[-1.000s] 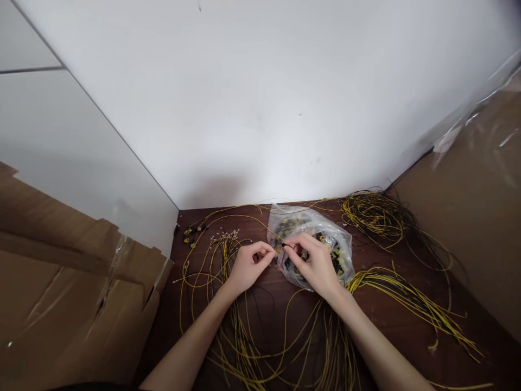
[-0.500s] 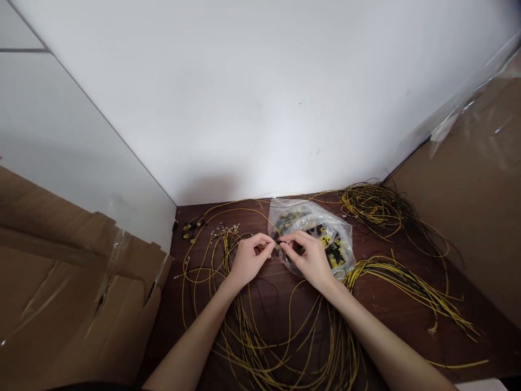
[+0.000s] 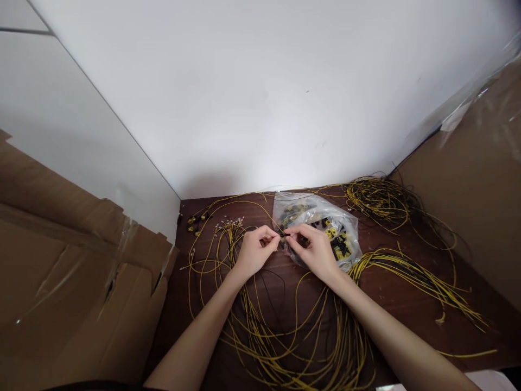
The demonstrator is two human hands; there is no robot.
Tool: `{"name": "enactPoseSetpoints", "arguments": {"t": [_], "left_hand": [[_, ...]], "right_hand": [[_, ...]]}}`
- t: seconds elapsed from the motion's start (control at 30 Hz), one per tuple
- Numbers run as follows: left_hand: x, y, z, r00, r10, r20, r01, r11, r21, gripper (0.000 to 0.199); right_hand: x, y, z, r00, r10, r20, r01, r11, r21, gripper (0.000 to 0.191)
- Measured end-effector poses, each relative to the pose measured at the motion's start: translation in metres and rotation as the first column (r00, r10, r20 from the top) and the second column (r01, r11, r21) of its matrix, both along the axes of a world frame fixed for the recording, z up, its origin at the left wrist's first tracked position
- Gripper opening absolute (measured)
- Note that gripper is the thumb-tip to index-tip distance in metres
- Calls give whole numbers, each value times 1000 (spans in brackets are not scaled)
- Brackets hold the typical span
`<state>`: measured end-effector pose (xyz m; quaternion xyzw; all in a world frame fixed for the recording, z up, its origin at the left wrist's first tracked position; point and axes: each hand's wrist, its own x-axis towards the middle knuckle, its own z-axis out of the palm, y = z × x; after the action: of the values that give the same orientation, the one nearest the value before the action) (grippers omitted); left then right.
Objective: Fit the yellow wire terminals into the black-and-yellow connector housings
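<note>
The right hand [image 3: 316, 252] is pinching a small black piece [image 3: 286, 234] between thumb and forefinger, above the near left side of a clear bag [image 3: 350, 224]. The left hand [image 3: 253, 252] is meeting it from the other side, thumb and forefinger pressing together, probably on a wire end too small to make out. The bag is lying near the table's [image 3: 407, 290] far edge, holding black and yellow parts [image 3: 341, 245]. More parts [image 3: 197, 219] are sitting by the far left corner. A looped bundle [image 3: 277, 350] of yellow and black wires is spreading toward the near edge, below the hands. A tangle [image 3: 378, 200] is resting toward the far right corner, with straighter wires [image 3: 431, 282] fanning toward the right edge. Cardboard [image 3: 73, 293] is standing along the left edge.
</note>
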<state>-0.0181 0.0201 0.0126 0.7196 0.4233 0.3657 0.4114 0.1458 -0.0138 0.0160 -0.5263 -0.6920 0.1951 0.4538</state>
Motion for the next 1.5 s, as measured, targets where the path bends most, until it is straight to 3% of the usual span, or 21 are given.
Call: {"name": "enactPoseSetpoints", "arguments": {"t": [0.37,1.5], "left_hand": [[-1,2,-5,1000,-7,4,7,1000,18,15],[5,-5,3,994,48,-98,-29,981,190,8]], "right_hand": [[1,0,0,999,44,-18,-43,999,9,14],[0,-3,4,994,107,27,-109,992,56,15]]}}
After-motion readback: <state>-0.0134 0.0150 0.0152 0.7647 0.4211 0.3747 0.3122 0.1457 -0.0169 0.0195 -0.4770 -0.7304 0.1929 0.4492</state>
